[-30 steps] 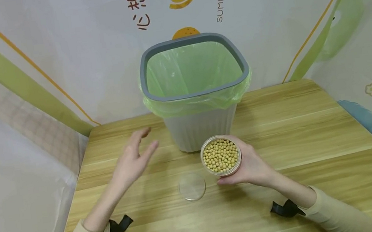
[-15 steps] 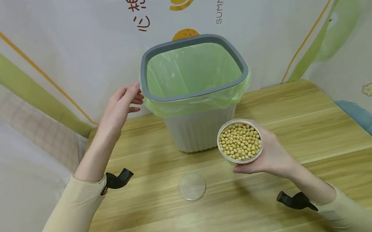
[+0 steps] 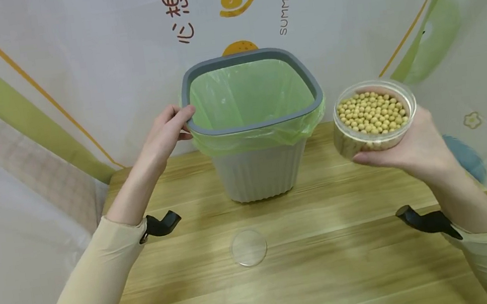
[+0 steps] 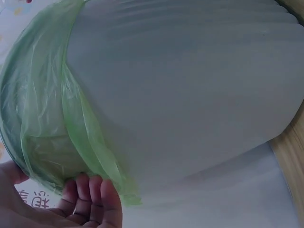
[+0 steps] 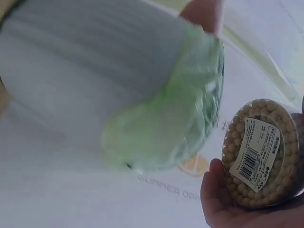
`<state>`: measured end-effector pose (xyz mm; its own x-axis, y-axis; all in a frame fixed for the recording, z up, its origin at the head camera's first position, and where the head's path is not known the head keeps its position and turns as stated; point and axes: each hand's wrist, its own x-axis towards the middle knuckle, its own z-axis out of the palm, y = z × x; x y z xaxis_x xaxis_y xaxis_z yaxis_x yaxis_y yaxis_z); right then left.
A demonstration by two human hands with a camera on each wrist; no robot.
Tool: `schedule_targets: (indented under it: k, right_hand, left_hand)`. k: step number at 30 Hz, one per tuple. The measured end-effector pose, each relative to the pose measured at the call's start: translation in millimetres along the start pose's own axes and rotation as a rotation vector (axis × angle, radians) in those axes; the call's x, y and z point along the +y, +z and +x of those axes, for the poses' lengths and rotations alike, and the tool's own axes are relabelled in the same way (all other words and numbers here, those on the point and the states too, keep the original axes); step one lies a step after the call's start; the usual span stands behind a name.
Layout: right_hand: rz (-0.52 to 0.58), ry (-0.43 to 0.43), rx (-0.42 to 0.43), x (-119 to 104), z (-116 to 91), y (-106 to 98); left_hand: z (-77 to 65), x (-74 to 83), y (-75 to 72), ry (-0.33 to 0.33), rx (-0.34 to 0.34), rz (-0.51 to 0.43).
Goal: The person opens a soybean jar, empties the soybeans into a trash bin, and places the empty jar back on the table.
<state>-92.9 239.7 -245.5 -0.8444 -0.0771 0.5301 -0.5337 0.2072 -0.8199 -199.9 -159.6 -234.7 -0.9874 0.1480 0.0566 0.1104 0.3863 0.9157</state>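
A grey trash bin [image 3: 260,173] with a darker rim and a light green liner bag [image 4: 45,118] stands upright on the wooden table. At its left corner my left hand [image 3: 165,131] grips the rim, thumb over the top and fingers curled outside against the liner. To the right of the bin, my right hand [image 3: 421,150] holds a clear round jar [image 3: 347,144] above the table, tilted slightly and uncovered. Small round yellow soybeans [image 3: 372,113] fill the jar almost to the top. A white barcode label [image 5: 256,154] is stuck on its base.
A clear round lid [image 3: 248,247] lies flat on the wooden table [image 3: 322,269] in front of the bin. Behind the bin hangs a white printed curtain [image 3: 121,45], with further cloth at both sides.
The left hand has moved up and forward from over the table and taken hold of the bin's rim. My right hand has carried the jar up and to the right.
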Motion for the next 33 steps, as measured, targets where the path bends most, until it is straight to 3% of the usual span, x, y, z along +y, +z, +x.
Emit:
schedule_targets:
  k: [5, 10, 17, 33]
  right_hand:
    - [0.039, 0.022, 0.013, -15, 34, -10]
    - [0.06, 0.084, 0.005, -23, 66, -7]
    - [-0.184, 0.169, 0.015, -26, 108, 12]
    - [-0.525, 0.142, -0.154, -3, 166, 50]
  left_hand:
    - [0.4, -2.7, -1.5, 0.032, -0.021, -0.036]
    - [3.2, -6.2, -1.2, 0.037, -0.013, -0.043]
    - [7.4, -8.4, 0.2, 0.035, 0.015, -0.02]
    - [8.4, -8.4, 3.9, 0.042, 0.05, -0.039]
